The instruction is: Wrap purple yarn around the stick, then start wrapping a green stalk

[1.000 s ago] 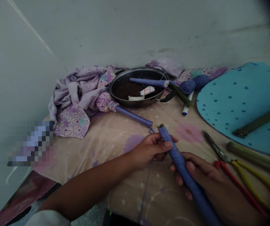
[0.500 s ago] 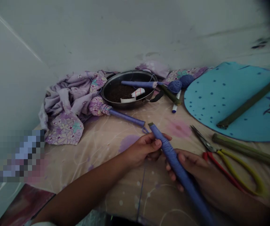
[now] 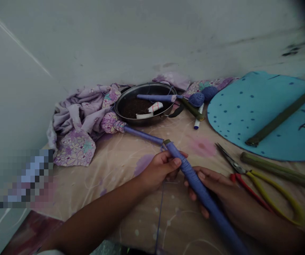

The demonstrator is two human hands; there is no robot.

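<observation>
A stick wrapped in blue yarn (image 3: 198, 184) slants across the front of the table, its bare green tip pointing up and left. Close to that tip, my left hand (image 3: 165, 166) pinches it between thumb and fingers. Lower down, my right hand (image 3: 208, 184) is wrapped round the same stick. A loose strand of yarn (image 3: 159, 212) hangs below my left hand over the table edge. Just beyond the tip lies a blue-wrapped handle (image 3: 144, 135) with a round floral cloth head (image 3: 110, 122).
Red-and-yellow-handled scissors (image 3: 239, 171) and a green stick (image 3: 277, 168) lie right of my hands. A turquoise dotted board (image 3: 228, 117) carries another stick (image 3: 285, 115). Behind are a dark pan (image 3: 144, 122), blue yarn balls (image 3: 196, 99), a marker (image 3: 197, 123) and crumpled cloth (image 3: 74, 117).
The wrapped stick's tip has shifted slightly left and down, with both hands still holding it. The view has moved a little; the other things lie as before.
</observation>
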